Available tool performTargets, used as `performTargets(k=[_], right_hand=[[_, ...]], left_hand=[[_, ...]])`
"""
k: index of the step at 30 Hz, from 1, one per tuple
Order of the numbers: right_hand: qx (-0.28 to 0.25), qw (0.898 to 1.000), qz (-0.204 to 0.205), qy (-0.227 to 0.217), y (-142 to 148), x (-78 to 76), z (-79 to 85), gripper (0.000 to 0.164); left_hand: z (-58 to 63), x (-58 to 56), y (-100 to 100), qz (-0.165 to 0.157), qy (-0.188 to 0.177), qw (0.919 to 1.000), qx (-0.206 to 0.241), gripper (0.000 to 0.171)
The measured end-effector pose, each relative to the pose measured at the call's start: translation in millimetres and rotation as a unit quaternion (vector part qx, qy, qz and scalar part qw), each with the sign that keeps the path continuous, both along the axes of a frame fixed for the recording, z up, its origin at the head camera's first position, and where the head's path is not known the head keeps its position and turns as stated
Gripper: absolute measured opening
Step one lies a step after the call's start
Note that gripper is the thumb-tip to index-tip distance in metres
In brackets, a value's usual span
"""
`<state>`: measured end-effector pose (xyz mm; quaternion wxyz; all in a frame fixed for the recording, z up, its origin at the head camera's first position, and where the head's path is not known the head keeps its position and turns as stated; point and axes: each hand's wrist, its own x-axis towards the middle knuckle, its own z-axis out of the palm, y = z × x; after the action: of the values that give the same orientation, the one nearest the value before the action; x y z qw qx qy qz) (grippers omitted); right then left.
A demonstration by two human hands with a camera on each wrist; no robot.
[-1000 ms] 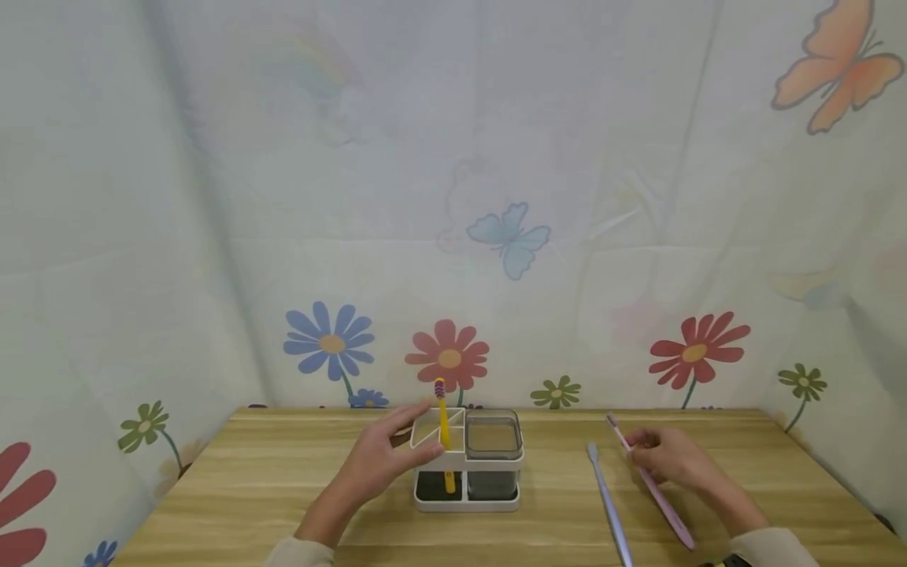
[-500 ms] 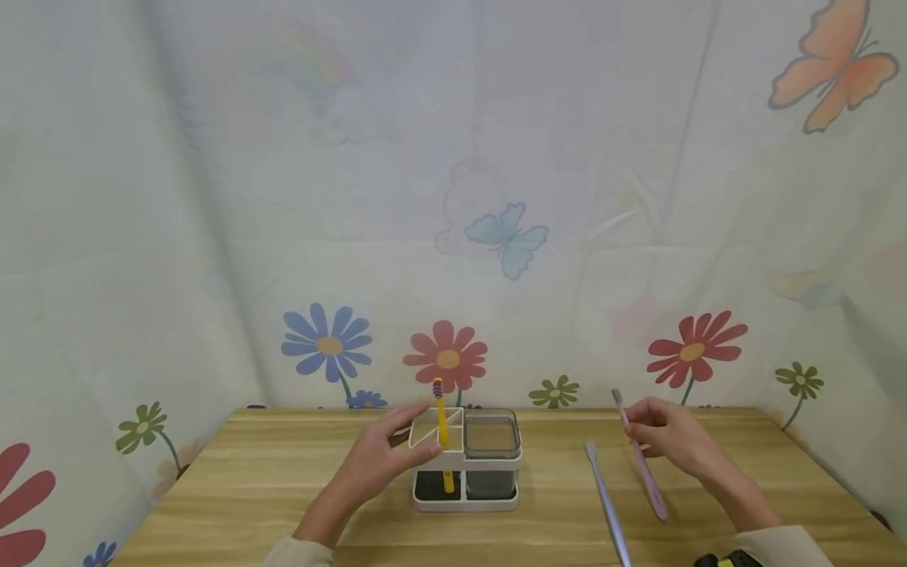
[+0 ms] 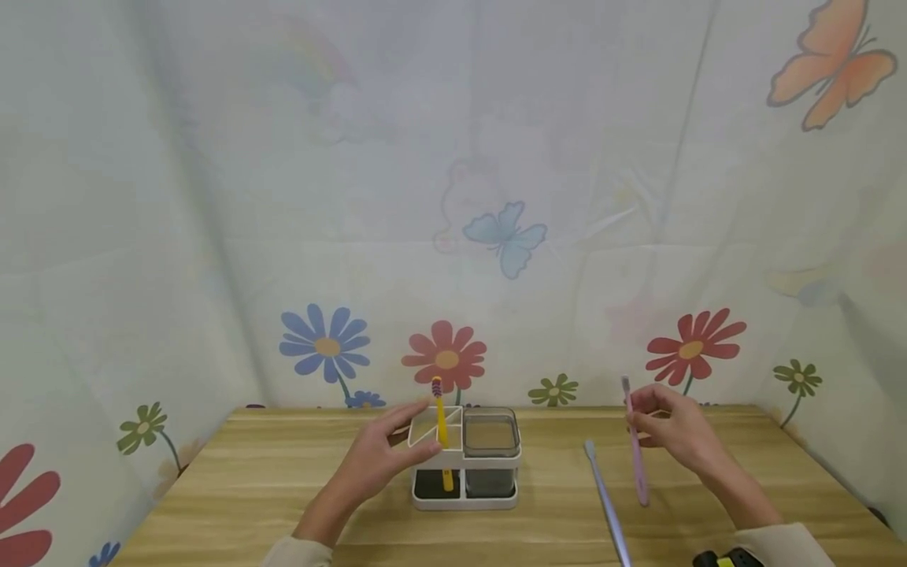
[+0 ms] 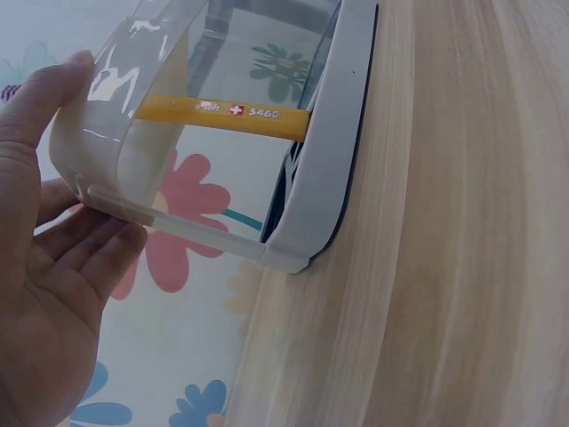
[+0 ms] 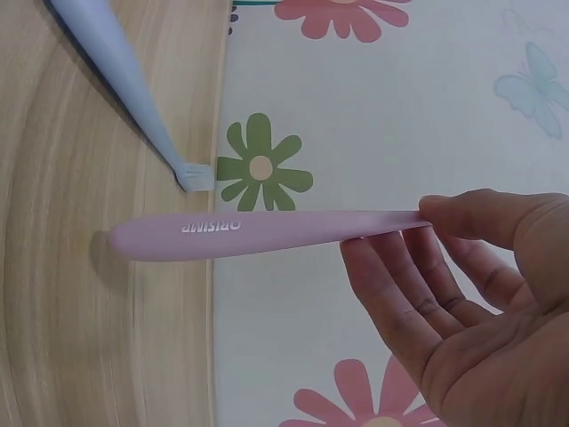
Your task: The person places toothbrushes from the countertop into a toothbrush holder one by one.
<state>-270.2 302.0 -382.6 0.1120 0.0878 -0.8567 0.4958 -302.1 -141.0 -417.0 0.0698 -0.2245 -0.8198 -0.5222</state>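
Note:
A white two-tier toothbrush holder (image 3: 464, 504) stands on the table with a yellow toothbrush (image 3: 442, 421) upright in a left compartment. My left hand (image 3: 379, 453) grips the holder's upper left end, thumb at the front and fingers behind; the left wrist view has them at the upper tray (image 4: 107, 133). On the right, my right hand (image 3: 673, 425) pinches a pink toothbrush (image 3: 638, 465) below its head. The brush is nearly upright, head up and handle end down close over the table. A blue toothbrush (image 3: 605, 504) lies on the tabletop between holder and right hand.
A clear grey cup (image 3: 492, 433) sits in the holder's right compartment. The wooden table (image 3: 283, 472) ends at the back against a hanging cloth (image 3: 581, 315) printed with flowers and butterflies. A black and yellow object (image 3: 726, 559) shows by the right sleeve.
My right hand has lifted the pink toothbrush off the table and tipped it from lying slanted to nearly upright. The left hand stays at the holder.

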Motion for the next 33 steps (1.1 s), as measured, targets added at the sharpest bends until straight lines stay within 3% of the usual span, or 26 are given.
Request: performTargets(k=[7,15,20,26,33], right_hand=[[-0.012,1.000,-0.002,0.022,-8.6,4.5,6.7,0.027],[-0.029,0.997,0.005,0.069,-35.7,15.9,27.5,0.029],[-0.057,0.994,0.024,0.091,-53.9,23.1,38.6,0.033],[-0.101,0.985,0.060,0.122,-78.9,25.9,50.6,0.025],[-0.157,0.978,0.079,0.115,-108.7,24.9,61.6,0.024]], left_hand=[[-0.2,0.3,-0.4,-0.001,0.002,1.0000,0.003,0.066],[0.0,0.2,0.3,-0.003,0.001,1.0000,0.008,0.067],[-0.1,0.1,-0.3,-0.006,0.000,1.0000,0.008,0.066],[-2.0,-0.4,-0.9,-0.010,-0.001,0.9999,0.009,0.066],[-1.4,-0.4,-0.6,-0.007,0.001,0.9999,0.013,0.067]])
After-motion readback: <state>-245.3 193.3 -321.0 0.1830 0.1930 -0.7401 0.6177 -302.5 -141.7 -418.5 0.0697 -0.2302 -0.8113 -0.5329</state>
